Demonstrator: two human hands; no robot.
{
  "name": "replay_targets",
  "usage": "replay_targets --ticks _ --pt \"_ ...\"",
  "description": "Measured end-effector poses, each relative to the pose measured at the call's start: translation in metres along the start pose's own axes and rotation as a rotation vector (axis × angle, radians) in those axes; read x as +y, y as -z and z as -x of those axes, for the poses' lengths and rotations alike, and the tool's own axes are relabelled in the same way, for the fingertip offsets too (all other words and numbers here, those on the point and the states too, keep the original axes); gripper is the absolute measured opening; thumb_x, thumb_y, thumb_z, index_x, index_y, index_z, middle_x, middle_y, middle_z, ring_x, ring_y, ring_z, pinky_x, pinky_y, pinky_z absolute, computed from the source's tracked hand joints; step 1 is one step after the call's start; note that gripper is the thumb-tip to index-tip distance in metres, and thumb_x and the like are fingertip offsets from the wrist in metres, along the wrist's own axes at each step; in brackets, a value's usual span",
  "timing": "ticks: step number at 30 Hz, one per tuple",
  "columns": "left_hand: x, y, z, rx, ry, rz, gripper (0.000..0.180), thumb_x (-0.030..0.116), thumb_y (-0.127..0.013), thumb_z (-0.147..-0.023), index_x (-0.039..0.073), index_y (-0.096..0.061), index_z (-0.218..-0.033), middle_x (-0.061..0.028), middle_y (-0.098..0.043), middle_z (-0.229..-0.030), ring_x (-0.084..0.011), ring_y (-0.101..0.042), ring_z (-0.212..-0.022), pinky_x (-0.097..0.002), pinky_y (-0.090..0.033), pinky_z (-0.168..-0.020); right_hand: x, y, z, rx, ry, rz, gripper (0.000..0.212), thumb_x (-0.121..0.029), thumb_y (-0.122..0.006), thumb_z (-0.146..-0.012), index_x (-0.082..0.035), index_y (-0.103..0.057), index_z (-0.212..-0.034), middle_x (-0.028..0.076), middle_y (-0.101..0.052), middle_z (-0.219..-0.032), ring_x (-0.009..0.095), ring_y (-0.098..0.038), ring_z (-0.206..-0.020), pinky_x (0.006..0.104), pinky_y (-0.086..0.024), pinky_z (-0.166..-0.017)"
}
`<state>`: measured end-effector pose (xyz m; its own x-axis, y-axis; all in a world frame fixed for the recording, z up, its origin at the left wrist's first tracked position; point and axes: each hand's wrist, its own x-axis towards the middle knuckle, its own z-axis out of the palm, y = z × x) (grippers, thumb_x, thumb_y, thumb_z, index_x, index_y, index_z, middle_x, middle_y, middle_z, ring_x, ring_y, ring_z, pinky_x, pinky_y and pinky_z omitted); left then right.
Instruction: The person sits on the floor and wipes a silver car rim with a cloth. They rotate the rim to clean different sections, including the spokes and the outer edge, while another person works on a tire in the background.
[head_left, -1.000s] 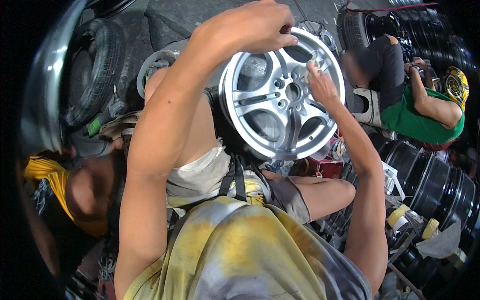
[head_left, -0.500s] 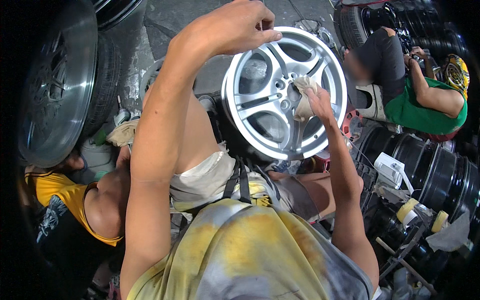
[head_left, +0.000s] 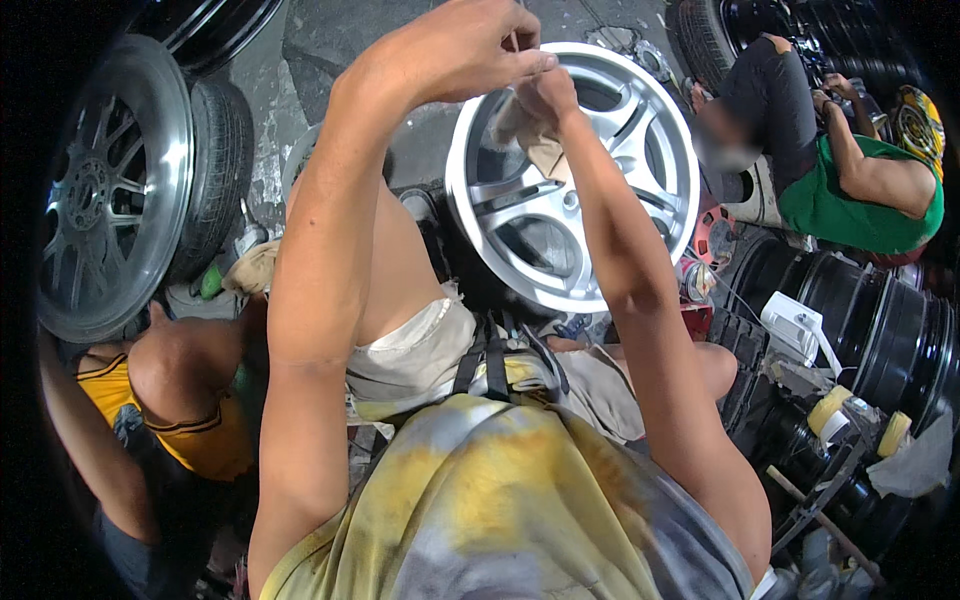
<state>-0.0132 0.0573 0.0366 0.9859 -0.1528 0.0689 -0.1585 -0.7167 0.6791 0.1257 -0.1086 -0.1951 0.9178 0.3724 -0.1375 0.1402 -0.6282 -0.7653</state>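
A silver alloy wheel rim (head_left: 672, 120) stands tilted in front of my knees, its spoked face toward me. My left hand (head_left: 475, 50) is closed at the rim's far upper-left edge, thumb against the lip; its other fingers are partly hidden. Close beside it, my right hand (head_left: 548, 95) presses a beige cloth (head_left: 545, 155) onto the upper-left spokes. Part of the cloth is smeared by motion, and my right forearm covers some of the rim's middle.
On the left stand a large grey wheel (head_left: 85, 195) and a tyre (head_left: 215, 165), with a person in yellow (head_left: 200, 430) below. A person in green (head_left: 860, 200) sits at right. Black rims (head_left: 880, 340), a white box (head_left: 790, 325) and tape rolls (head_left: 828, 410) lie nearer.
My right hand has carried the cloth from the rim's hub up and left, close to my left hand. The left hand stays nearly in place. The person in yellow has shifted, an arm now showing.
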Motion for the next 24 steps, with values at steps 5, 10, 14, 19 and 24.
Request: replay_targets --ticks 5,10,14,19,24 --pt "-0.012 0.004 0.005 -0.019 0.023 0.008 0.033 0.03 -0.066 -0.093 -0.002 -0.073 -0.097 -0.0272 -0.07 -0.086 -0.043 -0.069 -0.082 -0.0462 -0.054 -0.073 0.021 0.02 0.066 0.075 0.114 0.265 0.027 -0.022 -0.059 -0.092 -0.004 -0.07 -0.109 0.028 -0.071 -0.102 0.047 -0.068 -0.097 0.0509 -0.053 -0.081" --pt "-0.011 0.016 0.016 -0.006 0.1 0.007 0.034 0.031 -0.066 -0.093 -0.003 -0.073 -0.097 -0.0272 -0.07 -0.087 -0.0425 -0.069 -0.082 -0.0465 -0.053 -0.074 0.061 0.05 0.115 0.117 0.06 0.125 0.022 -0.019 -0.059 -0.091 -0.002 -0.069 -0.102 0.028 -0.069 -0.098 0.048 -0.067 -0.092 0.0544 -0.051 -0.081" --pt "-0.013 0.02 0.018 -0.01 0.106 0.058 0.036 0.032 -0.064 -0.094 -0.003 -0.073 -0.097 -0.0275 -0.07 -0.088 -0.0424 -0.069 -0.084 -0.0465 -0.054 -0.076 0.05 0.053 0.106 0.058 0.044 0.277 0.018 -0.015 -0.059 -0.09 -0.002 -0.067 -0.098 0.028 -0.069 -0.1 0.048 -0.066 -0.093 0.0544 -0.051 -0.08" --pt "-0.016 0.014 0.011 0.028 -0.009 0.01 0.037 0.033 -0.063 -0.094 -0.002 -0.073 -0.097 -0.0272 -0.07 -0.088 -0.0432 -0.069 -0.086 -0.0472 -0.054 -0.076 -0.003 -0.003 0.033 0.114 0.111 0.25 0.019 -0.016 -0.058 -0.091 -0.005 -0.068 -0.102 0.024 -0.068 -0.1 0.047 -0.067 -0.09 0.0535 -0.052 -0.077" --pt "-0.024 0.016 0.014 0.021 0.047 0.0 0.036 0.032 -0.065 -0.093 -0.002 -0.074 -0.097 -0.0272 -0.07 -0.089 -0.0423 -0.069 -0.086 -0.0466 -0.054 -0.077 0.004 0.022 0.077 0.002 0.336 0.612 0.023 -0.013 -0.057 -0.089 -0.007 -0.069 -0.107 0.019 -0.066 -0.11 0.043 -0.068 -0.093 0.0536 -0.054 -0.081"
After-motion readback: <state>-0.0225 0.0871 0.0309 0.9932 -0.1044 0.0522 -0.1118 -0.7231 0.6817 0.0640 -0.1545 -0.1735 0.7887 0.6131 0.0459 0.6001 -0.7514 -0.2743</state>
